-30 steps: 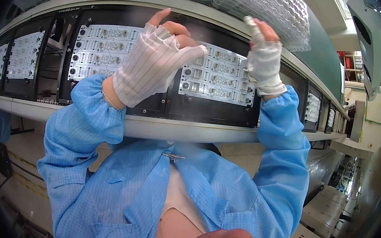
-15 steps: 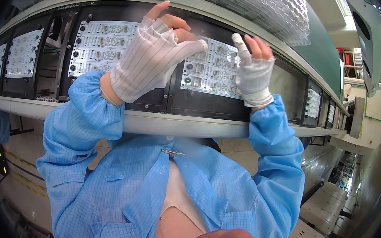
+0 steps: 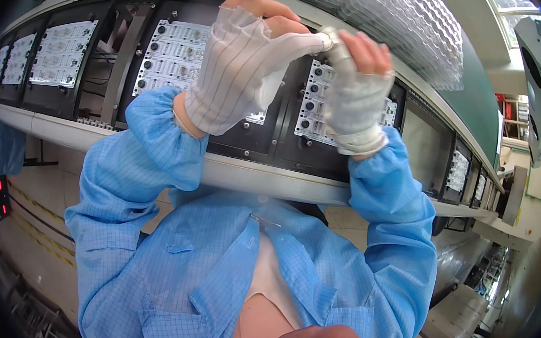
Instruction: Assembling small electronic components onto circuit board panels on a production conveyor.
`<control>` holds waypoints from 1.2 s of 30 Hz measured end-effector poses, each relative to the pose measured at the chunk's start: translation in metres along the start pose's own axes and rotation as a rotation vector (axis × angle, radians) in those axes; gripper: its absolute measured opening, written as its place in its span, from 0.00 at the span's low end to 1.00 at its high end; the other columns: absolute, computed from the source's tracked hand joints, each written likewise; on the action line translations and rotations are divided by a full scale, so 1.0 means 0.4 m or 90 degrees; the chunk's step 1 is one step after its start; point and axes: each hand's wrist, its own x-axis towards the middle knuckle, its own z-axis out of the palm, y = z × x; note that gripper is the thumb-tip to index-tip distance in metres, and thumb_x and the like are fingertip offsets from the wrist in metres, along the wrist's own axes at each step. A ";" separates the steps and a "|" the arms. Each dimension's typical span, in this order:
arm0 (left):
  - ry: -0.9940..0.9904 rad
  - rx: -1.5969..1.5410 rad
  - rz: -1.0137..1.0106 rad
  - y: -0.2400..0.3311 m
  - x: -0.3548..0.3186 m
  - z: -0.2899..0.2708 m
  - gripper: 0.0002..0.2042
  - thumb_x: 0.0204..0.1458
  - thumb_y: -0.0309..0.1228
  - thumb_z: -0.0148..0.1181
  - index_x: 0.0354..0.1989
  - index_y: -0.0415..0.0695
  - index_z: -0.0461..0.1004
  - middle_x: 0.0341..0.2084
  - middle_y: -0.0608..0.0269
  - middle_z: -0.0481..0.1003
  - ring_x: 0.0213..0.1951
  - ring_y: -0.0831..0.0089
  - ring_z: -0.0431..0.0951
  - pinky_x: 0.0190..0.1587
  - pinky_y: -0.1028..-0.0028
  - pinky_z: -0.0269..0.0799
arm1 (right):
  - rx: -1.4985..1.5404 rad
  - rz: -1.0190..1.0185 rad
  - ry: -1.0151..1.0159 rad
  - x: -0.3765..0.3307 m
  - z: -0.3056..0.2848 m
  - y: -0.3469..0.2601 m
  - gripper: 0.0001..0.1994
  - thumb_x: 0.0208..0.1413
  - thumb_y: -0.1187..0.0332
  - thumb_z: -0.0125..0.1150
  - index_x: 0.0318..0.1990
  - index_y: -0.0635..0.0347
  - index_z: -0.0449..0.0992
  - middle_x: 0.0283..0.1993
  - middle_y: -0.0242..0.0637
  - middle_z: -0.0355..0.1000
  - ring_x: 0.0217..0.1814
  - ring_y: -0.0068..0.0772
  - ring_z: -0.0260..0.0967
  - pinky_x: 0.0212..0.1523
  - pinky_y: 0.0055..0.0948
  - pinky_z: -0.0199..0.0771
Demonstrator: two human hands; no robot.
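Observation:
My left hand, in a white striped glove with bare fingertips, is raised over a white circuit-board panel. Its fingers are apart, and its white-covered thumb tip meets the fingers of my right hand. That right hand wears a similar glove, has a white covering on one finger, and is smeared by motion. Whether anything small lies between the touching fingertips cannot be made out. Beneath the right hand is a second circuit-board panel, partly hidden. Both panels sit in black carrier frames.
More board panels lie along the conveyor line to the left, and another panel to the right. Stacked clear plastic trays stand beyond the far rail. The near rail runs before my body. A grey machine arm rises at the right.
My hands have come together, thumb tip to fingers, having been apart before. The whole view has shifted, with the line now further right. The lights at lower left turned from yellow to red.

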 end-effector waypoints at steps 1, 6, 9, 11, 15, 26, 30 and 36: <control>0.001 0.001 0.000 -0.003 0.001 -0.003 0.18 0.43 0.21 0.60 0.44 0.51 0.83 0.35 0.70 0.80 0.45 0.67 0.78 0.65 0.55 0.63 | 0.001 -0.001 0.001 -0.016 0.019 -0.011 0.29 0.46 0.78 0.56 0.60 0.50 0.73 0.59 0.33 0.69 0.64 0.42 0.64 0.67 0.49 0.58; 0.022 0.019 0.009 -0.008 0.001 -0.018 0.17 0.43 0.22 0.61 0.43 0.51 0.83 0.35 0.71 0.80 0.44 0.67 0.78 0.65 0.55 0.63 | 0.039 -0.052 -0.079 0.016 0.025 -0.019 0.27 0.46 0.80 0.55 0.57 0.50 0.74 0.59 0.36 0.68 0.63 0.43 0.63 0.66 0.48 0.59; 0.023 0.027 0.024 -0.013 -0.002 -0.020 0.17 0.42 0.22 0.62 0.42 0.50 0.83 0.34 0.71 0.80 0.44 0.67 0.78 0.64 0.53 0.64 | 0.091 -0.018 0.026 0.071 0.033 0.053 0.33 0.44 0.84 0.52 0.62 0.52 0.71 0.58 0.39 0.68 0.61 0.43 0.64 0.61 0.43 0.61; 0.031 0.013 0.020 -0.013 -0.001 -0.015 0.17 0.41 0.22 0.62 0.41 0.50 0.84 0.34 0.71 0.80 0.44 0.66 0.78 0.64 0.53 0.64 | 0.033 -0.037 0.026 0.068 0.066 0.055 0.32 0.42 0.74 0.61 0.62 0.50 0.70 0.55 0.40 0.69 0.57 0.45 0.66 0.58 0.49 0.62; 0.054 -0.021 0.008 -0.019 -0.014 -0.004 0.16 0.41 0.21 0.63 0.41 0.50 0.84 0.34 0.71 0.80 0.44 0.66 0.78 0.65 0.51 0.64 | 0.095 -0.081 -0.047 0.011 0.123 0.033 0.32 0.43 0.74 0.61 0.62 0.50 0.70 0.56 0.39 0.68 0.58 0.44 0.66 0.59 0.49 0.62; 0.051 -0.050 0.013 -0.031 -0.016 0.001 0.16 0.40 0.24 0.64 0.41 0.51 0.84 0.34 0.72 0.80 0.44 0.67 0.78 0.65 0.50 0.63 | 0.140 -0.135 -0.062 0.087 0.125 0.079 0.29 0.45 0.76 0.62 0.60 0.48 0.72 0.56 0.33 0.67 0.61 0.39 0.63 0.62 0.51 0.61; 0.012 -0.022 -0.004 -0.016 0.007 -0.010 0.15 0.41 0.23 0.63 0.40 0.51 0.84 0.33 0.71 0.80 0.44 0.67 0.78 0.66 0.52 0.63 | 0.132 -0.096 0.030 0.147 0.105 0.112 0.24 0.46 0.76 0.61 0.54 0.51 0.77 0.55 0.35 0.71 0.57 0.40 0.68 0.59 0.53 0.65; -0.103 0.020 -0.080 -0.005 0.002 -0.001 0.18 0.41 0.18 0.60 0.42 0.50 0.81 0.31 0.66 0.79 0.41 0.64 0.78 0.61 0.56 0.67 | 0.114 -0.149 -0.005 0.147 0.104 0.118 0.27 0.47 0.81 0.58 0.58 0.50 0.75 0.54 0.36 0.70 0.57 0.39 0.66 0.59 0.45 0.66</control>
